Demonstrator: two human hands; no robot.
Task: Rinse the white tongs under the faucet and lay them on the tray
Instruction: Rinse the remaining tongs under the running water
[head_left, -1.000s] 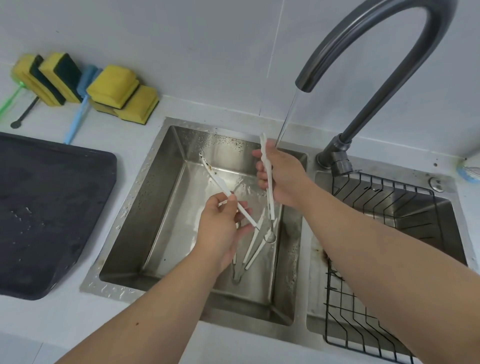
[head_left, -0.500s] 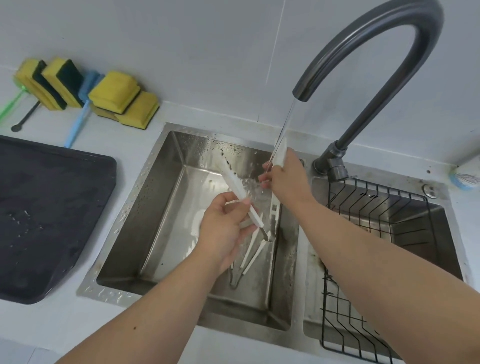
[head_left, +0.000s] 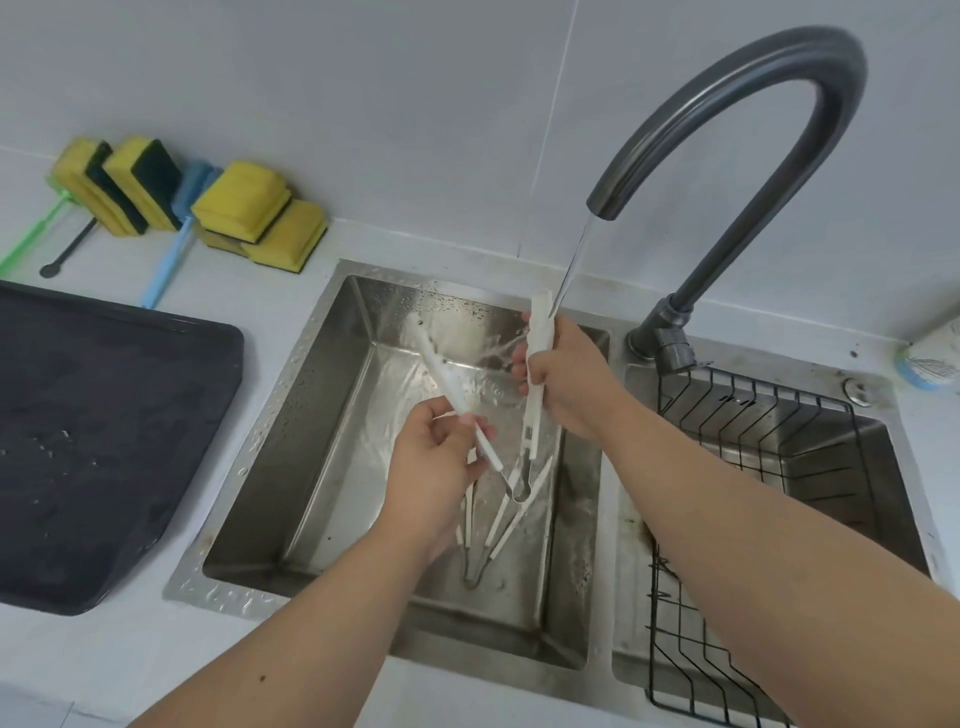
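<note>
White tongs (head_left: 533, 410) with a metal hinge are spread in a V over the left sink basin (head_left: 332, 415). My left hand (head_left: 436, 467) grips one arm of the tongs, my right hand (head_left: 563, 374) grips the other. A thin stream from the dark grey faucet (head_left: 727, 130) lands on the top of the right arm and splashes. More white tongs (head_left: 498, 525) lie on the basin floor under my hands. The dark tray (head_left: 104, 426) sits on the counter to the left, wet with droplets.
Yellow sponges (head_left: 244, 208) and thin brushes (head_left: 166, 260) line the wall behind the tray. A black wire rack (head_left: 753, 441) fills the right basin. A blue-and-white object (head_left: 930, 358) sits at the right edge of the counter.
Both hands kept their hold on the tongs. The right arm of the tongs rose so its top meets the stream, and water now splashes off it.
</note>
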